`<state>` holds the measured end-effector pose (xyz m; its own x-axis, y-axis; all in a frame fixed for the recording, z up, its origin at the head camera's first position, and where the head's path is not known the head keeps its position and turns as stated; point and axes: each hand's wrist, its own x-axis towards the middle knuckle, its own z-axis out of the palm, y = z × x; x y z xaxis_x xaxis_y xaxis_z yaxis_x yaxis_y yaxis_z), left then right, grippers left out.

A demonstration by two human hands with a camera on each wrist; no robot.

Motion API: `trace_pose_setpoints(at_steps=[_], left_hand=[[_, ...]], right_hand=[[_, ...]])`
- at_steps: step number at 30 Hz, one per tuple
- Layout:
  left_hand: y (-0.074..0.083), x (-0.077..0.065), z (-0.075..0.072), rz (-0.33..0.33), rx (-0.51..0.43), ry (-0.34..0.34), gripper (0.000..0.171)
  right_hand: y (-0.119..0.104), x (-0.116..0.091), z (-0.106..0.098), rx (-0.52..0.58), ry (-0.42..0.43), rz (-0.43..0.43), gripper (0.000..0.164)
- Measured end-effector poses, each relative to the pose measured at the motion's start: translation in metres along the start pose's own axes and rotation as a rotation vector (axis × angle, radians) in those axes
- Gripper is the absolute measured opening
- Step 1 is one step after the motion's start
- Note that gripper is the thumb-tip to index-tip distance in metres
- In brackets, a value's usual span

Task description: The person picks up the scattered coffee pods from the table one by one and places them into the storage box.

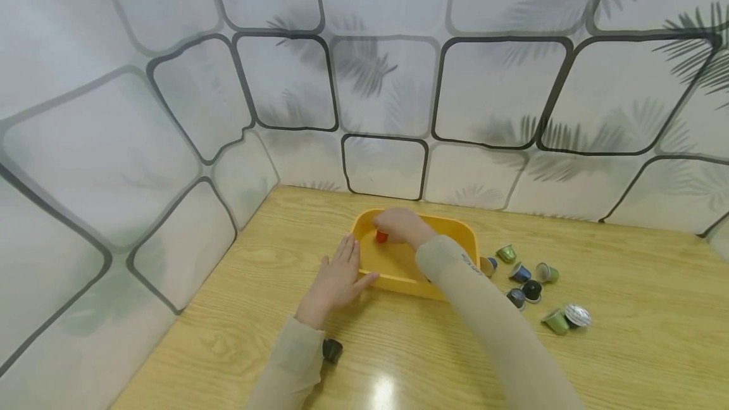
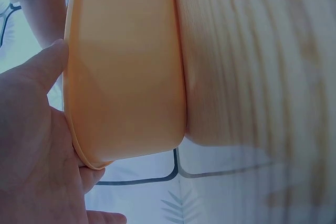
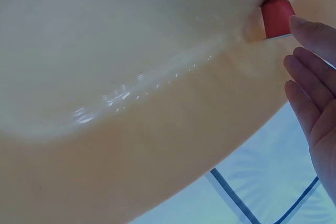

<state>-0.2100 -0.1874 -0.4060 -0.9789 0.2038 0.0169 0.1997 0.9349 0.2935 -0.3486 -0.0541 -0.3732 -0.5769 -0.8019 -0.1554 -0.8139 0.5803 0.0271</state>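
Observation:
A yellow tray (image 1: 393, 283) stands on the table, its outer wall (image 2: 128, 77) large in the left wrist view. My left hand (image 1: 336, 280) rests at its near left corner, fingers spread along the left side and thumb along the front rim. My right hand (image 1: 403, 225) reaches into the tray's left end. There a red coffee capsule (image 3: 277, 18) sits by the wall, also seen as a red capsule (image 1: 381, 236) below the fingers in the head view. One fingertip overlaps the capsule's edge; the other visible fingers (image 3: 310, 80) are extended, apart from it.
Right of the tray lie several coffee capsules: green ones (image 1: 505, 253), blue ones (image 1: 520, 273), a black one (image 1: 532, 290) and one with its silver lid (image 1: 578, 316) up. A dark capsule (image 1: 332, 350) lies beside my left sleeve. Patterned fabric walls (image 1: 387, 166) border the wooden table.

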Motion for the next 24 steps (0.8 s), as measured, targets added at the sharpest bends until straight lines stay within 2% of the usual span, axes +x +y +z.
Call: trace_pose_setpoints(at_steps=[4,9,13,18,24], left_hand=[[0.0,0.001,0.001,-0.003,-0.009,-0.002,0.078],[-0.001,0.0,0.002,-0.002,-0.013,0.0,0.078],[0.001,0.001,0.002,0.0,-0.012,-0.002,0.078],[0.002,0.0,0.001,0.004,-0.017,-0.005,0.078],[0.001,0.0,0.002,0.01,-0.005,0.008,0.078]], right_hand=[[0.002,-0.001,0.0,-0.01,0.011,0.003,0.017],[0.002,-0.006,-0.008,-0.003,0.017,0.021,0.03],[0.006,-0.013,-0.014,0.005,0.03,0.027,0.032],[0.009,-0.021,-0.021,0.073,0.054,0.019,0.037],[0.006,-0.032,-0.029,0.193,0.124,0.002,0.044]])
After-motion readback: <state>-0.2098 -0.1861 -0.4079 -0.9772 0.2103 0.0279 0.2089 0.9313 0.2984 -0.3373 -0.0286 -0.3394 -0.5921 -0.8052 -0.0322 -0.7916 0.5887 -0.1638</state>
